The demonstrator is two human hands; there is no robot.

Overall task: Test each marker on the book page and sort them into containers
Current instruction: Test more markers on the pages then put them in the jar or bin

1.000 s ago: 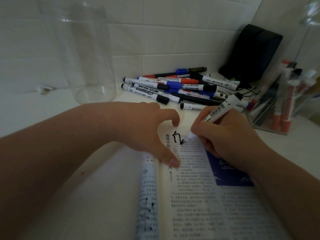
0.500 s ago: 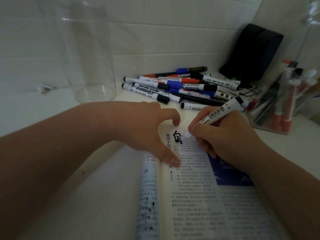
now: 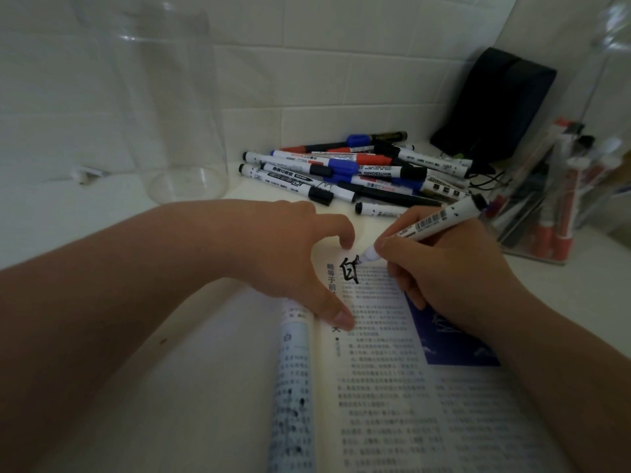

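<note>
White tiled counter [image 3: 102, 213]: my right hand [image 3: 454, 268] pinches a marker [image 3: 440, 220], tip on the book page [image 3: 392, 370] at a bold black mark [image 3: 350, 269]; my spread left hand [image 3: 290, 250] presses the page. Far pile [image 3: 341, 172] awaits testing, I judge; right container [image 3: 546, 213] holds several, left jar [image 3: 164, 114] none.

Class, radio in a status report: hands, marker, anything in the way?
Right hand grips marker, tip on book page, black strokes showing. Left hand presses page flat. Nothing blocking; marker pile lies behind.
</note>
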